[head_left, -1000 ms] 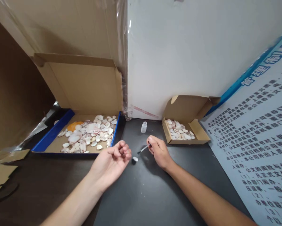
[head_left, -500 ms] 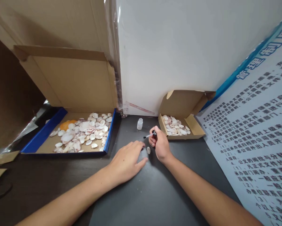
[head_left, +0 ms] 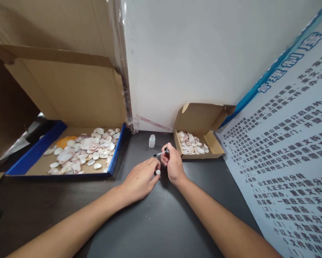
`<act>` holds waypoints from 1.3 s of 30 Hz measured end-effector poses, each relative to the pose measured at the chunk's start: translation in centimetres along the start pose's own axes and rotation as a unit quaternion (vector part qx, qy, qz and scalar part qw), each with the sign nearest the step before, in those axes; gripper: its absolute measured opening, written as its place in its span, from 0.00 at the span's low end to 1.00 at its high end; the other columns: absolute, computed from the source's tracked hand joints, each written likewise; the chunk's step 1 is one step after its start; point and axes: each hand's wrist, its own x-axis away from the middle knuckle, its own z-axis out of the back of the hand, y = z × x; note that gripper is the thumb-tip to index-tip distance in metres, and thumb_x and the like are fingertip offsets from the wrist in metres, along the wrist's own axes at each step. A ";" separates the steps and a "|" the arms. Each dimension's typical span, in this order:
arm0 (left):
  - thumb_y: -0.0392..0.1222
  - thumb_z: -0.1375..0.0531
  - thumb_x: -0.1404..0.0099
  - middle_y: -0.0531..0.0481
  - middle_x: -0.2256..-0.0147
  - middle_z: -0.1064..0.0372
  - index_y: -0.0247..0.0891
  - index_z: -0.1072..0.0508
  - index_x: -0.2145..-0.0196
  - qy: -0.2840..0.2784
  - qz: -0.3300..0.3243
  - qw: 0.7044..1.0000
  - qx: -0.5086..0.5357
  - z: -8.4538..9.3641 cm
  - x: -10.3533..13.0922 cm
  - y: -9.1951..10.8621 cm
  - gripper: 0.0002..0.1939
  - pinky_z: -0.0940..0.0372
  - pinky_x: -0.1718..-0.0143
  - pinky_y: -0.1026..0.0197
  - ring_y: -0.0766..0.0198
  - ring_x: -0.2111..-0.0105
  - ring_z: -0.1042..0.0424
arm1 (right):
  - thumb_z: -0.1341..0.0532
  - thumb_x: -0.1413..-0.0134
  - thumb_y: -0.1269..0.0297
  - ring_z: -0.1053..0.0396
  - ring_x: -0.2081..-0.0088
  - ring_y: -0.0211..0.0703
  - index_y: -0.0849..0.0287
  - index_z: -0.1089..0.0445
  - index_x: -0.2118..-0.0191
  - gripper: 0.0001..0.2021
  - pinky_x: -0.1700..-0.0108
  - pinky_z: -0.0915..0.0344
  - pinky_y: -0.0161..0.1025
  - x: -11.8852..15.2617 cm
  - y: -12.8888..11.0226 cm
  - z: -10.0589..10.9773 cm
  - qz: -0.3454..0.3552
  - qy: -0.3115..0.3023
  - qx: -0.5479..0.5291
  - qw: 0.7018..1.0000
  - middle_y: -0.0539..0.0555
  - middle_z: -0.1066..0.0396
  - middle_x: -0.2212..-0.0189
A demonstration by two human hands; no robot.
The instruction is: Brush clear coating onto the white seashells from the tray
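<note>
Pinching a small, pale white shell (head_left: 158,172): left hand (head_left: 141,178), just above or on the dark grey worktop (head_left: 161,222). Right hand (head_left: 175,167): fingers curled round a black-capped brush (head_left: 161,153), tip near the left. Clear, uncapped bottle (head_left: 151,142): upright beyond. Progress: brush out; coating unclear; many shells loose in blue-sided box (head_left: 115,154) and smaller brown box (head_left: 216,145). Behind: white panel (head_left: 177,61); printed poster (head_left: 290,143), right.

Bare forearms (head_left: 80,218), bare hands (head_left: 141,180)

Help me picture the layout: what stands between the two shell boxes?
In the head view, a small bottle stands on the dark mat between them; the left hand and right hand are nearer.
</note>
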 end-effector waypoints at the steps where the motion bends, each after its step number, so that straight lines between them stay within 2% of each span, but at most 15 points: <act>1: 0.37 0.45 0.37 0.52 0.68 0.35 0.39 0.37 0.65 0.004 0.008 0.999 0.038 0.0 0.0 -0.2 0.02 0.41 0.65 0.59 0.61 0.68 0.36 | 0.43 0.47 0.45 0.56 0.84 0.30 0.57 0.40 0.77 0.21 0.81 0.57 0.31 0.0 0.0 -0.1 0.000 0.004 0.001 1.000 0.41 0.53 0.86; 3: 0.39 0.44 0.37 0.55 0.72 0.38 0.39 0.38 0.66 0.015 0.034 0.986 0.162 0.2 0.0 -0.7 0.03 0.42 0.68 0.61 0.65 0.72 0.39 | 0.43 0.47 0.44 0.56 0.84 0.31 0.57 0.41 0.78 0.21 0.81 0.58 0.31 -0.2 0.0 -0.5 0.001 0.012 0.006 1.000 0.41 0.53 0.86; 4: 0.40 0.43 0.37 0.55 0.73 0.39 0.39 0.38 0.67 0.026 0.050 0.968 0.245 0.3 0.0 -1.0 0.05 0.42 0.69 0.63 0.66 0.73 0.39 | 0.44 0.47 0.44 0.56 0.84 0.30 0.57 0.41 0.78 0.21 0.81 0.58 0.31 -0.3 0.0 -0.7 0.003 0.016 0.008 1.000 0.41 0.53 0.86; 7: 0.43 0.39 0.39 0.55 0.72 0.39 0.38 0.38 0.67 0.043 0.098 0.883 0.457 0.9 -0.3 -1.9 0.10 0.40 0.69 0.65 0.68 0.71 0.37 | 0.44 0.47 0.44 0.56 0.84 0.30 0.57 0.42 0.78 0.22 0.81 0.58 0.31 -0.6 0.1 -1.1 -0.001 0.003 0.007 1.000 0.41 0.52 0.85; 10: 0.40 0.36 0.40 0.55 0.73 0.37 0.35 0.35 0.68 0.055 0.132 0.822 0.552 1.5 -0.6 -2.6 0.10 0.40 0.69 0.69 0.72 0.73 0.38 | 0.45 0.47 0.44 0.56 0.84 0.30 0.57 0.43 0.78 0.22 0.81 0.58 0.31 -0.8 0.2 -1.3 0.004 -0.002 0.005 1.000 0.41 0.53 0.85; 15: 0.38 0.33 0.43 0.51 0.71 0.33 0.32 0.30 0.67 0.038 0.178 0.762 0.621 2.3 -0.9 -3.1 0.10 0.35 0.68 0.70 0.72 0.72 0.34 | 0.46 0.47 0.43 0.56 0.84 0.30 0.57 0.44 0.78 0.22 0.81 0.58 0.31 -0.8 -0.1 -1.1 -0.014 0.002 0.022 1.000 0.41 0.53 0.85; 18: 0.39 0.32 0.43 0.47 0.68 0.29 0.31 0.29 0.67 0.016 0.183 0.755 0.630 2.5 -0.9 -3.0 0.11 0.36 0.75 0.72 0.73 0.75 0.34 | 0.46 0.46 0.43 0.55 0.83 0.30 0.57 0.43 0.78 0.22 0.80 0.57 0.31 -0.7 -0.1 -0.9 -0.014 -0.006 0.023 1.000 0.41 0.52 0.85; 22: 0.43 0.33 0.42 0.46 0.66 0.27 0.33 0.33 0.66 -0.002 0.173 0.755 0.633 2.6 -0.7 -3.0 0.14 0.36 0.82 0.72 0.71 0.77 0.31 | 0.46 0.44 0.43 0.54 0.83 0.31 0.57 0.43 0.76 0.22 0.80 0.56 0.32 -0.7 0.0 -0.7 -0.006 -0.024 0.015 1.000 0.41 0.53 0.85; 27: 0.51 0.39 0.36 0.48 0.70 0.26 0.38 0.39 0.64 -0.021 0.165 0.781 0.602 2.2 -0.4 -2.7 0.15 0.37 0.86 0.70 0.69 0.82 0.30 | 0.45 0.44 0.43 0.55 0.83 0.31 0.56 0.43 0.76 0.21 0.80 0.56 0.32 -0.5 0.1 -0.7 0.007 -0.028 0.040 0.999 0.41 0.53 0.85; 30: 0.53 0.46 0.32 0.58 0.81 0.36 0.40 0.43 0.68 -0.017 0.164 0.797 0.580 2.1 -0.1 -2.4 0.15 0.44 0.90 0.73 0.73 0.88 0.40 | 0.44 0.44 0.44 0.54 0.82 0.31 0.56 0.44 0.75 0.21 0.80 0.56 0.32 -0.3 0.1 -0.8 0.017 -0.029 0.055 0.998 0.41 0.53 0.84; 33: 0.52 0.47 0.31 0.64 0.81 0.50 0.41 0.47 0.70 -0.005 0.168 0.775 0.609 2.2 0.3 -2.3 0.16 0.52 0.90 0.76 0.78 0.88 0.55 | 0.45 0.43 0.45 0.55 0.82 0.32 0.56 0.44 0.75 0.20 0.80 0.56 0.32 -0.3 0.1 -0.8 0.024 -0.034 0.069 0.997 0.41 0.53 0.84; 36: 0.49 0.45 0.32 0.63 0.79 0.53 0.43 0.47 0.68 -0.008 0.153 0.747 0.647 2.4 0.6 -2.7 0.14 0.53 0.88 0.76 0.77 0.86 0.58 | 0.47 0.41 0.47 0.54 0.82 0.32 0.56 0.45 0.74 0.19 0.80 0.55 0.32 -0.2 0.1 -0.8 0.033 -0.041 0.093 0.994 0.41 0.53 0.83; 39: 0.44 0.46 0.32 0.63 0.79 0.53 0.43 0.45 0.65 -0.029 0.140 0.743 0.654 2.4 0.6 -3.1 0.08 0.50 0.87 0.75 0.75 0.85 0.58 | 0.49 0.39 0.50 0.54 0.81 0.33 0.56 0.45 0.74 0.17 0.79 0.55 0.32 0.0 0.2 -0.8 0.045 -0.036 0.111 0.992 0.42 0.52 0.83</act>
